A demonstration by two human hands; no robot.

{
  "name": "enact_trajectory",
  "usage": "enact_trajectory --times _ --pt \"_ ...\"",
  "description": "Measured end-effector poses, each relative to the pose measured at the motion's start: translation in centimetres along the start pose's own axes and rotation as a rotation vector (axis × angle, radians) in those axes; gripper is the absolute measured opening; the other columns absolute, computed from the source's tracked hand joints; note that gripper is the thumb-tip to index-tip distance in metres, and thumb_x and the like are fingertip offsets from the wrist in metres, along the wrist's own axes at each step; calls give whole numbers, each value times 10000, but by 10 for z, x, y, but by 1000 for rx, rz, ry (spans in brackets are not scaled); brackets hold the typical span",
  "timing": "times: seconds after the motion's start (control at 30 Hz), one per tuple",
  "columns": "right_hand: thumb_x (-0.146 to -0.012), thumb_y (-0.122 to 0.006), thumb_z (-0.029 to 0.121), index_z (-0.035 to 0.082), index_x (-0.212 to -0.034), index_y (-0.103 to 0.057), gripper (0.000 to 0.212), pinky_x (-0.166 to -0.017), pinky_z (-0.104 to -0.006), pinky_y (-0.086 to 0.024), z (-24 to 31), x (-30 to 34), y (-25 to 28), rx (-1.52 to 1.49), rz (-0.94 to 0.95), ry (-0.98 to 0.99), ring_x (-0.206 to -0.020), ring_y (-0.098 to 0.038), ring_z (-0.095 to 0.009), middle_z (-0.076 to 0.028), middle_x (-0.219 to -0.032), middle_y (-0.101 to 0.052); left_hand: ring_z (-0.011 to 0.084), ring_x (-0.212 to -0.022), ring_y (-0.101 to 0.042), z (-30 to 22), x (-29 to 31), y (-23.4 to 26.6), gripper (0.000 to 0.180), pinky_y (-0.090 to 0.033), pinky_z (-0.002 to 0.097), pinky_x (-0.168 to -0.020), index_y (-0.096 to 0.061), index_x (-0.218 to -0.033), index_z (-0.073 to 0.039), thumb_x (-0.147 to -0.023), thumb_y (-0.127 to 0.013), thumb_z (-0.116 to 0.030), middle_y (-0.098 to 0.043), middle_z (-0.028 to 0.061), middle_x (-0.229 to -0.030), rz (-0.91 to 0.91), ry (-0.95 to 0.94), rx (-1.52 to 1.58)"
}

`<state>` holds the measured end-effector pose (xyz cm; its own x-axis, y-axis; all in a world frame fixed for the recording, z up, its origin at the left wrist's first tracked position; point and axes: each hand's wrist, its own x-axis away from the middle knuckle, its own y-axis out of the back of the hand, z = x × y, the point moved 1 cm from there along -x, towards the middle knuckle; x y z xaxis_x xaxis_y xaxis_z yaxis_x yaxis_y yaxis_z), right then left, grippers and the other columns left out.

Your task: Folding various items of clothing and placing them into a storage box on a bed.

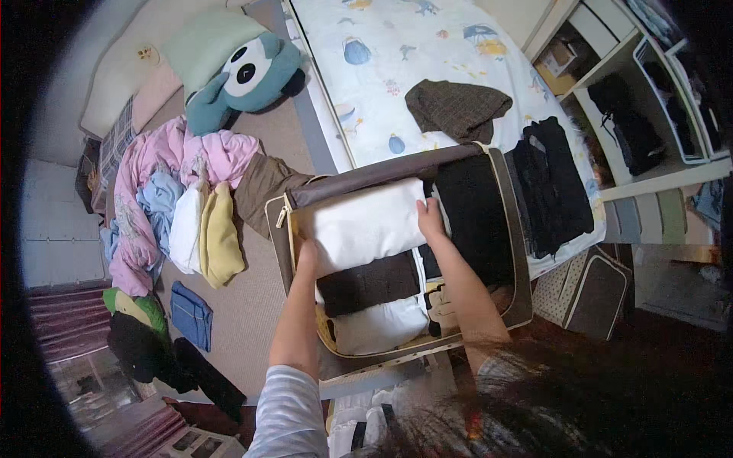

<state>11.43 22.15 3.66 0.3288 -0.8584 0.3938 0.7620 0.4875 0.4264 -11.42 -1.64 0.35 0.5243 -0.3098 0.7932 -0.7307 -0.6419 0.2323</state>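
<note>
A folded white garment (370, 225) lies across the far left part of an open suitcase (366, 177). My left hand (307, 258) holds its near left corner, the fingers partly hidden by the cloth. At its right edge my right hand (430, 219) grips it, thumb on top. Nearer to me in the suitcase lie a folded dark brown garment (368, 285) and another white garment (382, 327). Folded black clothes (475, 221) fill the right side. A beige item (441, 307) sits in the near middle, partly behind my right forearm.
Dark trousers (550, 183) and a brown checked garment (458, 109) lie on the patterned bed sheet (382, 53). To the left are a pink blanket (153, 164), a yellow garment (219, 240), folded jeans (191, 314) and a teal plush toy (259, 80). Open shelves (618, 164) stand at the right.
</note>
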Motion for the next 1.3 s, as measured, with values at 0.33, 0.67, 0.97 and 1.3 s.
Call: enact_trajectory --times 0.33,0.67,0.97,1.3 --pt "-804 -564 304 239 -1208 -508 413 -918 -590 -292 39 22 -7 475 14 714 -1234 -252 -376 -111 -1303 -357 469 -1228 -277 -72 93 -95 579 -267 468 -1010 -294 -1354 -144 -828 -499 -276 -268 247 -1354 -363 -922 -1079" --pt "-811 -468 499 302 -1231 -481 465 -903 -677 -208 32 10 -40 872 41 722 -1217 -288 -319 -27 -1281 -419 369 -1289 -222 -47 41 -67 546 -143 481 -1067 -300 -1357 -205 -838 -470 -206 -279 133 -1393 -538 -760 -1120" --pt "-806 -454 538 260 -1372 -248 664 -926 -708 -158 22 7 -26 930 93 379 -1302 -97 -435 -125 -1430 -175 299 -1352 -56 -67 44 -94 517 -19 464 -1084 -184 -1400 -175 -914 -308 -298 -108 85 -1468 -384 -591 -1232" --pt "-777 -583 343 69 -1342 -285 696 -1021 -553 -195 22 108 -53 521 290 463 -1301 -111 -451 -229 -1423 -136 402 -1285 -212 16 77 -49 704 -264 550 -996 -33 -1423 -191 -860 -454 -205 36 143 -1467 -339 -752 -2049"
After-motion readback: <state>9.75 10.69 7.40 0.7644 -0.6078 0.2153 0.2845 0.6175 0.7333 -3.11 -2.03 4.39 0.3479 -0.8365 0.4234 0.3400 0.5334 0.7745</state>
